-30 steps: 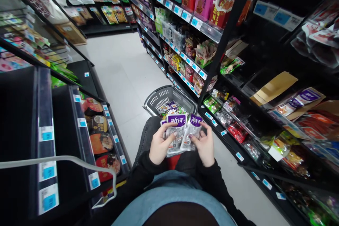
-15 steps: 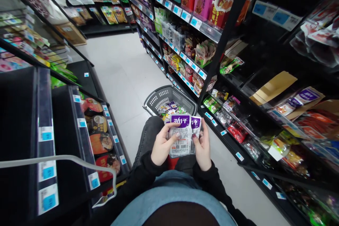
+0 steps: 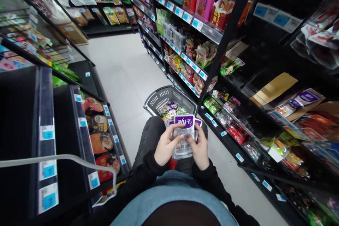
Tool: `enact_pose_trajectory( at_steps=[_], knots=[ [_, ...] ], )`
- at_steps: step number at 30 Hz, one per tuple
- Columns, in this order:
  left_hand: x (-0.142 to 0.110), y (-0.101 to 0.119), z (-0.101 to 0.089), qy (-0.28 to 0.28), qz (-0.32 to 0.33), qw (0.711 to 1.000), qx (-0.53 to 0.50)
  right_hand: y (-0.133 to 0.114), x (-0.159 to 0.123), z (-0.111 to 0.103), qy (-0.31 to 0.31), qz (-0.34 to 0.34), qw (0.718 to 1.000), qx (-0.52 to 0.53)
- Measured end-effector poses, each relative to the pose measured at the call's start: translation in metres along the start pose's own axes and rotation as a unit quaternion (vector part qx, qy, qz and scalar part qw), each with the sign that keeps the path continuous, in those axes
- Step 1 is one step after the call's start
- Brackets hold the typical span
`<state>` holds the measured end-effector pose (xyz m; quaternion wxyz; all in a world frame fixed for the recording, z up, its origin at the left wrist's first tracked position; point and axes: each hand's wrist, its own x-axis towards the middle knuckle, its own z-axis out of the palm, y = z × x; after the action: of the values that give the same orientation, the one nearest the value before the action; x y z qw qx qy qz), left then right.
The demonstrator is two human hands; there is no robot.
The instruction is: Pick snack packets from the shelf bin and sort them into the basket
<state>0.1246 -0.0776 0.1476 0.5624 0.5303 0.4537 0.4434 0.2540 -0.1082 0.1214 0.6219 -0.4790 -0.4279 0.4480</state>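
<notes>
At the far left a pale cable runs in front of a black shelf with white and blue tags along its edges. Just right of the cable's upright part, tubs sit in a row on the lower shelf. Next comes the pale floor, then a leg in dark trousers.

The left hand is closed on the left side of a small stack of packets, thumb on the near face, fingers bent around the edge. The packets, silver with purple tops, are held tilted above the lap, between the two hands; one behind sticks out at the right. Beyond them on the floor stands a grey basket, with small colourful packs inside.

The right hand pinches the right side of the stack, its thumb on the front too, the thumb tips close together. Farther right, bags lie on the low shelves of a black rack. A cardboard flap and more purple-topped packs are at the right.
</notes>
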Motion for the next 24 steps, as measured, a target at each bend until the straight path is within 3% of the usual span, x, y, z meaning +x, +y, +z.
enact_pose_trajectory(
  at_steps=[5,9,24],
  knots=[
    [0.0015,-0.007,0.001,0.008,0.005,0.993,-0.116,0.0066,-0.0014,0.0009,0.032,0.014,0.999,-0.005],
    [0.0021,-0.0064,0.0036,0.011,-0.005,0.986,-0.167,0.0063,-0.0007,0.0009,0.023,0.016,1.0,0.012],
    [0.0028,-0.0088,0.0037,0.001,0.023,0.991,-0.131,0.0031,-0.0032,-0.0002,0.023,0.021,1.0,0.001]
  ],
)
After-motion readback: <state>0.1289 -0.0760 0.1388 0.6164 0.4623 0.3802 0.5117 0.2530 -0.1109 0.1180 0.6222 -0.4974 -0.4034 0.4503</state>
